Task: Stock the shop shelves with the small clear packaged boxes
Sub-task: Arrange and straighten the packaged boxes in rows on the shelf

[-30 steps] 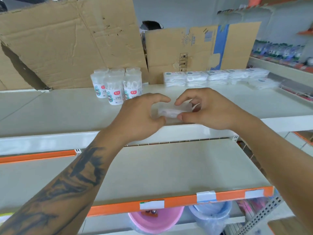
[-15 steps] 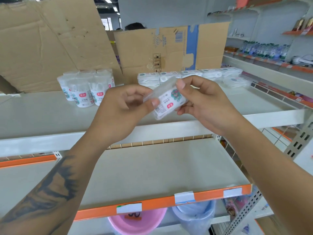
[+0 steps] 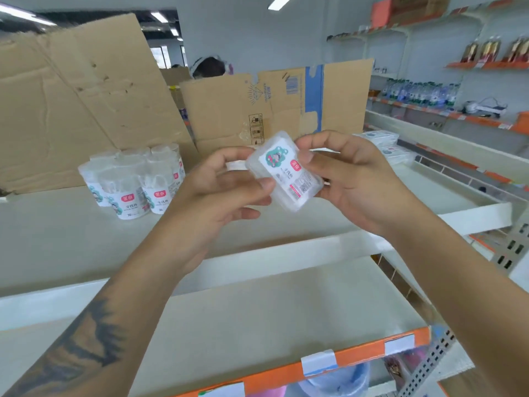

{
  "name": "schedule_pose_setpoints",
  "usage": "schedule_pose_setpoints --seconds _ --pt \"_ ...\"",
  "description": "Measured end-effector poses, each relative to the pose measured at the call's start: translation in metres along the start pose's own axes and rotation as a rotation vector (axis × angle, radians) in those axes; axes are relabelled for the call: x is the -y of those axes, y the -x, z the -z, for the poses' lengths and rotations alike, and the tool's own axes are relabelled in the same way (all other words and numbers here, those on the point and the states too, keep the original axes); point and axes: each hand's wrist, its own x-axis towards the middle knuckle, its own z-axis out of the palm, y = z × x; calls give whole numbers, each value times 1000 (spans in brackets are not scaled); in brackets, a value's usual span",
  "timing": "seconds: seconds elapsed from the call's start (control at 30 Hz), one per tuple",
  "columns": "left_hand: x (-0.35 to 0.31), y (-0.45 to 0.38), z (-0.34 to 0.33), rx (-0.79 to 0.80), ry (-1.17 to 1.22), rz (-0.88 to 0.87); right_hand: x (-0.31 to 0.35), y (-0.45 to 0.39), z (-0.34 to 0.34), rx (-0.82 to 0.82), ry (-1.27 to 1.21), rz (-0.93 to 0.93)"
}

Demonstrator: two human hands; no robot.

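Clear plastic box (image 3: 284, 170) held between both hands: left hand (image 3: 220, 193) and right hand (image 3: 355, 181) each in pinching grip, above shelf (image 3: 71, 242). Stocked boxes (image 3: 380, 141) right of grip, tubs (image 3: 134, 181) left. This box unplaced.

Our two forearms bare, no sleeves in view. We wear no watch, ring, bracelet or glove. Our left forearm (image 3: 86, 339) carries large dark tattoo: jagged, feathery black shapes running along its length, edges blurred. Our right forearm (image 3: 472, 296) unmarked. Left hand (image 3: 209, 196) and right hand (image 3: 360, 181) bare, nails short and unpainted.
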Motion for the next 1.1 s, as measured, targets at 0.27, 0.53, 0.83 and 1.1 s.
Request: schedule_pose_setpoints --seconds 0.27,0.53,0.83,1.1 --pt "-2 -21 4 208 -381 -285 3 -5 22 113 173 -9" --pt "11 -37 -30 41 -583 -215 7 16 61 168 588 20" --pt "20 -59 -106 10 -917 6 4 -17 145 239 1342 242" --pt "31 -43 -143 283 -1320 114 -25 -84 199 226 1440 9"
